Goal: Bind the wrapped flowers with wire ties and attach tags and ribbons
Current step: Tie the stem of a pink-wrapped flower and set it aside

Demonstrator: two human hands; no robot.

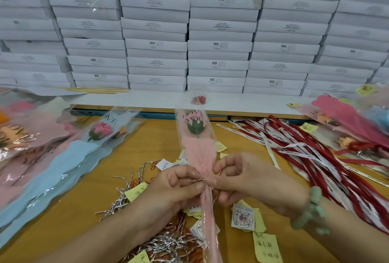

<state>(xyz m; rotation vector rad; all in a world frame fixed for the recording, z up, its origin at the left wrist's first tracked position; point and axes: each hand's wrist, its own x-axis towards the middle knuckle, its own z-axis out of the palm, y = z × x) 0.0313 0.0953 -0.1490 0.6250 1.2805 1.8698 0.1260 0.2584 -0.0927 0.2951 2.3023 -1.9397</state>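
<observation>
Left hand [179, 189], right hand [252, 182]: both curled, pinching wrapped flower [199, 157] at neck, beside wire tie [196, 180]. Ribbons [305, 157] at 3 o'clock, spare ties [168, 241] at 6 o'clock, on bench [84, 199].

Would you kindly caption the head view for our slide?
The left hand grips a pink-wrapped rose while the right hand pinches a silver wire tie around it, beside ribbons.

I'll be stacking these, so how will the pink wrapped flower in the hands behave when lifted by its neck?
Probably light: left hand and right hand pinch the wrapped flower at its gathered neck. It runs straight beyond them, so likely stiffish. Its glossy clear sleeve looks slippery.
</observation>
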